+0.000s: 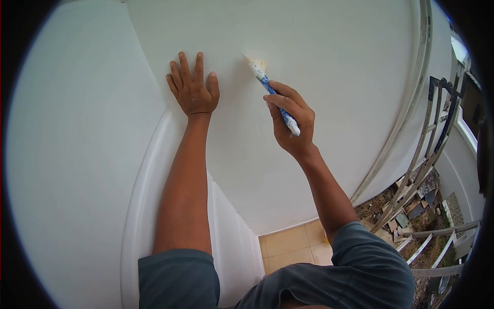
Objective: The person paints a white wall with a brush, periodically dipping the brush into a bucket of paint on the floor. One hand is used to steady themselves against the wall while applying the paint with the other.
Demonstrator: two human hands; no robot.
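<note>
My left hand (193,88) lies flat against the pale wall (319,46), fingers spread, holding nothing. In my right hand (294,114) is a paintbrush (272,91), its blue handle smeared with white paint and gripped between thumb and fingers. The light bristles at its upper end touch the wall, to the right of my left hand. Small white flecks show on the back of my left hand. Below the brush, a few thin light streaks mark the wall surface.
A white moulding (145,170) curves along the left, under my left forearm. At the right a metal ladder (419,159) stands beyond the wall's edge trim. Rubble and broken tiles (404,221) cover the ground there. Beige floor tiles (289,242) lie below.
</note>
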